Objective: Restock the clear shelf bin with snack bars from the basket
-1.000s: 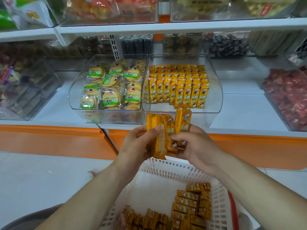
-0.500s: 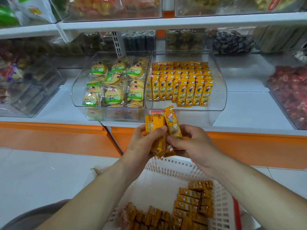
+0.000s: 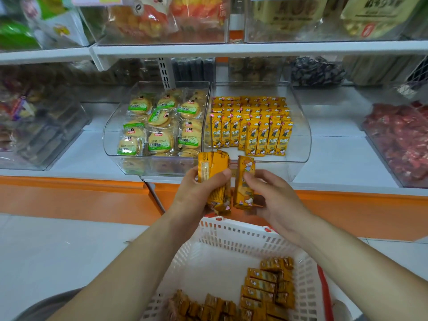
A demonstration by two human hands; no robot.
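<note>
Just below the clear bin's (image 3: 301,144) front lip, the left hand (image 3: 194,195) clamps a bundle of snack bars (image 3: 214,174) and the right hand (image 3: 278,200) pinches a single bar (image 3: 243,184) between thumb and fingers. The foil-wrapped bars look light, fairly stiff and slick, so a grip across the middle should suit. Standing rows (image 3: 250,133) inside the bin could topple. A cookie bin (image 3: 111,142) touches its left wall, and the basket (image 3: 231,235) sits lower down.

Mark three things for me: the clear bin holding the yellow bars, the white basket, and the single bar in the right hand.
clear bin (image 3: 300,140): head view, bare right side wall.
white basket (image 3: 243,232): head view, far lattice wall.
single bar (image 3: 246,166): head view, upper printed face, above the thumb.
</note>
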